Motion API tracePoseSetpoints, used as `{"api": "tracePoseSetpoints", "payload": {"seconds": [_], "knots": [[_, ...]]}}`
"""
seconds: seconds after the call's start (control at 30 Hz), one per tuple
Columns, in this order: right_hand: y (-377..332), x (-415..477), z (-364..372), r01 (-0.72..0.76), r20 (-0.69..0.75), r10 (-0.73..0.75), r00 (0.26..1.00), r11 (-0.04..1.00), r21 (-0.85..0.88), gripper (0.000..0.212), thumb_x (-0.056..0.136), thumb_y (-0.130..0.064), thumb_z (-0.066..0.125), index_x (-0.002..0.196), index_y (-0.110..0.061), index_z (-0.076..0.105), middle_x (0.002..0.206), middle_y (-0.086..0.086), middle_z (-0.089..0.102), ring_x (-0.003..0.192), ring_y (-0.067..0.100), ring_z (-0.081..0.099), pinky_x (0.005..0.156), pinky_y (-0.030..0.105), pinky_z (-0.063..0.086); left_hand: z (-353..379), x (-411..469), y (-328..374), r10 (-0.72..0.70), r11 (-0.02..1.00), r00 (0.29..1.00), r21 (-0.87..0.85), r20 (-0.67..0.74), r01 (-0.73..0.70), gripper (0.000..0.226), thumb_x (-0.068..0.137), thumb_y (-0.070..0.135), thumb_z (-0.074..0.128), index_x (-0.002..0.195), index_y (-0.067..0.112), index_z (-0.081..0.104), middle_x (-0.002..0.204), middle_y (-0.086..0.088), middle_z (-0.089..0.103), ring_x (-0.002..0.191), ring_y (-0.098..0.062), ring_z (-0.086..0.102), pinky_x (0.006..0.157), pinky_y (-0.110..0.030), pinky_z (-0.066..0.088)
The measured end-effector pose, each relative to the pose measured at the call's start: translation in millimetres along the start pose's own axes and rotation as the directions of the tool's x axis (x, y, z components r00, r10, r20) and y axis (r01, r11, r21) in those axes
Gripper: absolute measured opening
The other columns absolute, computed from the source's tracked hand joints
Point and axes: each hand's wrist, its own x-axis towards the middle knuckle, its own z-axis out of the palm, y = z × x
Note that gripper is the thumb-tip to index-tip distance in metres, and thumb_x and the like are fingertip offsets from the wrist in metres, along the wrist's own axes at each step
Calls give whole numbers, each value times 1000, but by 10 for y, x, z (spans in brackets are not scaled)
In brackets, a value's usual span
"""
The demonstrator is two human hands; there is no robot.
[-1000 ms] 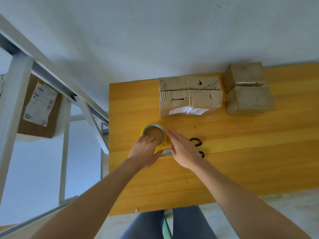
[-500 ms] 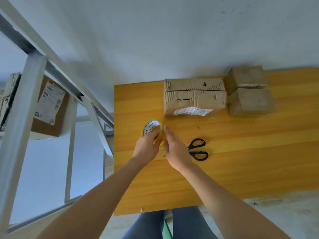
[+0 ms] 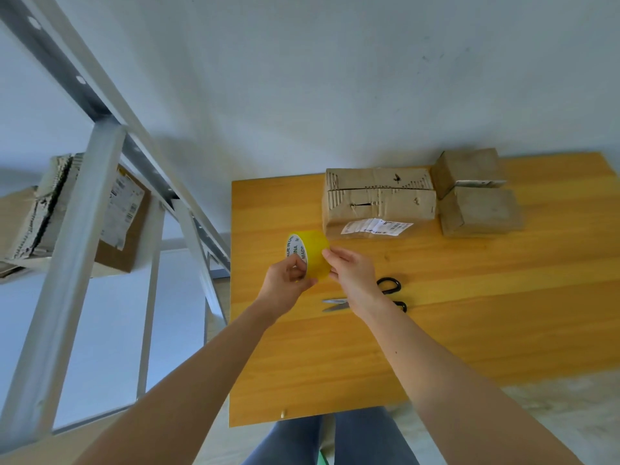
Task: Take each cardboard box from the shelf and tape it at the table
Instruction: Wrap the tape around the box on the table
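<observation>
You're holding the yellow tape roll up off the wooden table, left hand gripping it through the core while your right hand is pinching at its outer face, so I'm guessing you're hunting for the loose end. The long cardboard box is sitting at 1 o'clock from the roll with scissors at 4 o'clock, so next you're peeling a strip and bringing it over that box's seam.

Plain pale wall, orange wooden table, grey metal shelf frame, light floor
</observation>
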Motion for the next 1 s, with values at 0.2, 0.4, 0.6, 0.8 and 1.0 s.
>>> {"api": "tracePoseSetpoints", "payload": {"seconds": [0.2,0.4,0.6,0.8,1.0], "knots": [[-59,-41,107,58,-134,-49,990,996,66,11,91,-12,68,84,-20,71,95,1,71,101,21,67,96,40,52,31,-21,76,54,998,997,32,-52,-53,18,83,0,70,82,5,53,96,-15,70,76,-13,62,63,-14,46],[-99,-8,7,237,-149,-287,946,929,-286,15,95,-13,61,96,-9,76,93,7,74,84,19,66,79,29,54,40,-38,165,75,996,997,51,-25,-74,24,85,2,69,79,10,48,82,-15,68,61,-7,53,56,-17,39],[-120,-102,-94,392,30,-615,788,464,-794,28,99,-16,54,80,-2,71,70,12,67,63,28,57,54,33,39,92,-106,131,32,996,999,86,-20,-30,20,86,13,70,88,2,54,78,-18,69,61,-18,45,57,-27,34],[-38,-98,-153,511,176,-794,583,190,-838,12,84,-1,71,76,-6,64,69,7,64,60,26,63,42,27,35,101,-144,120,27,990,1000,138,-15,-24,16,88,12,68,83,13,54,66,0,60,53,-8,46,53,-19,36],[-246,-109,-128,527,97,-554,827,703,-478,12,99,-9,52,90,-7,59,91,5,67,83,18,65,75,26,53,-71,-68,171,2,987,996,162,-90,12,12,91,15,65,98,7,59,82,-4,65,66,-10,56,48,-10,40]]}}
